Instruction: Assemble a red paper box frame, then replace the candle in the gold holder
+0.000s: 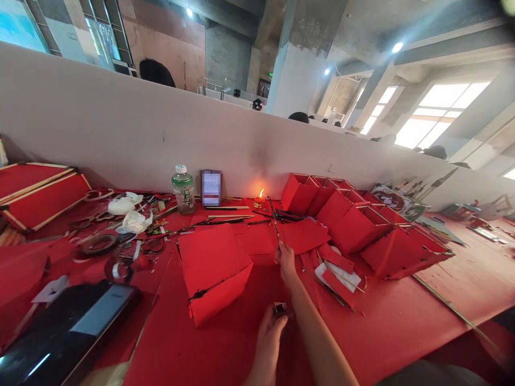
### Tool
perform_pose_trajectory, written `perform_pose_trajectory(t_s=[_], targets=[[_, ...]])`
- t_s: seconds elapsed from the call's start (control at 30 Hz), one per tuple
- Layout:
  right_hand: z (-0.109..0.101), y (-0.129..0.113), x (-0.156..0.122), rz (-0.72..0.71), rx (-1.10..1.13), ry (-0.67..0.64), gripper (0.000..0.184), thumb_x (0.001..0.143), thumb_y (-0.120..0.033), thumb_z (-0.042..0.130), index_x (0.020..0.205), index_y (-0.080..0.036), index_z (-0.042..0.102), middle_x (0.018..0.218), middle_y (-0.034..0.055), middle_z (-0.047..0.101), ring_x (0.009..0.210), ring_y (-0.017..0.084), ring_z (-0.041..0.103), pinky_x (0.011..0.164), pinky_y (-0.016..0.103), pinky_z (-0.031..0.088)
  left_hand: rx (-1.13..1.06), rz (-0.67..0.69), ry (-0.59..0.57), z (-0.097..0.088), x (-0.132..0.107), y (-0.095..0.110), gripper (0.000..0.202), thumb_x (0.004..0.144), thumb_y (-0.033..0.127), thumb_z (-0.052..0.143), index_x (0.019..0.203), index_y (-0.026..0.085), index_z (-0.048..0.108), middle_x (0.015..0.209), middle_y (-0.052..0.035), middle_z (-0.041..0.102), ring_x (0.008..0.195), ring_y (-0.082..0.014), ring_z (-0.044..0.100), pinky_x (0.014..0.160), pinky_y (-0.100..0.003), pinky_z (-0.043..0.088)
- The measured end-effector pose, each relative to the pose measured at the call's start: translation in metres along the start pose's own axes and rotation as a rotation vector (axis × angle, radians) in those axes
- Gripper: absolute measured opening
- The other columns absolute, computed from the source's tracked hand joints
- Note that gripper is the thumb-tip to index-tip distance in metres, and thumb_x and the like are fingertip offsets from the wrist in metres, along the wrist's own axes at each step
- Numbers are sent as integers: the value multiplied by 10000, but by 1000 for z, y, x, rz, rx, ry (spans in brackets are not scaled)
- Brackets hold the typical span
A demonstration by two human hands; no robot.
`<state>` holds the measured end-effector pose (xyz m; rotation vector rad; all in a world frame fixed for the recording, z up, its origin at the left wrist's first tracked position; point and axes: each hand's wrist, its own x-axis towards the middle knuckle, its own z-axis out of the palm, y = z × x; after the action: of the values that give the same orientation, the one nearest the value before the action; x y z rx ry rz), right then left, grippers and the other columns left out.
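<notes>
My right hand [286,261] is closed around the lower end of a thin, dark, blackened stick [275,222]. The stick points away from me, and its far tip is close to the right of a small lit candle [259,202] by the partition. Nearer to me, my left hand [270,335] is closed on a small dark object with a pale edge [279,307]; its kind is unclear. Left of both hands sits a red paper-covered box [217,262], a dark strip along its lower edge. Flat red sheets [303,235] lie beyond my right hand.
Several red open boxes [354,217] stand at the right, beside loose scraps [340,279]. Along the white partition [225,134] are a bottle [184,190] and a propped phone [211,187]. Tape rolls [98,245] and a black case [76,327] lie left.
</notes>
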<state>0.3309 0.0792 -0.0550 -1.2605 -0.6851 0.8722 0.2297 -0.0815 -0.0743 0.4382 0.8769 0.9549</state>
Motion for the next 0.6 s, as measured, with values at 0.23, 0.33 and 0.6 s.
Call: perform_pose_trajectory(t_s=[0.23, 0.33, 0.6], targets=[[-1, -2, 0, 84, 14, -24, 521, 714, -686, 665, 580, -253, 408, 394, -127, 251, 363, 58, 182, 340, 223, 225, -21, 5, 4, -2, 2, -4, 440, 550, 441, 887, 872, 194, 716, 968, -98, 770, 1020, -318, 714, 977, -427, 530], [-1, -3, -1, 99, 23, -31, 524, 705, -688, 672, 593, -250, 408, 396, -129, 262, 363, 56, 189, 345, 215, 234, -11, -1, 18, -1, 2, -4, 456, 528, 439, 896, 866, 191, 715, 950, -97, 770, 1013, -320, 714, 985, -432, 525], [-2, -4, -1, 120, 31, -55, 487, 696, -669, 655, 597, -246, 436, 373, -137, 251, 353, 55, 187, 344, 210, 239, -28, 1, 41, 0, 0, -4, 463, 528, 443, 888, 874, 179, 730, 973, -102, 767, 1020, -312, 705, 1002, -424, 513]])
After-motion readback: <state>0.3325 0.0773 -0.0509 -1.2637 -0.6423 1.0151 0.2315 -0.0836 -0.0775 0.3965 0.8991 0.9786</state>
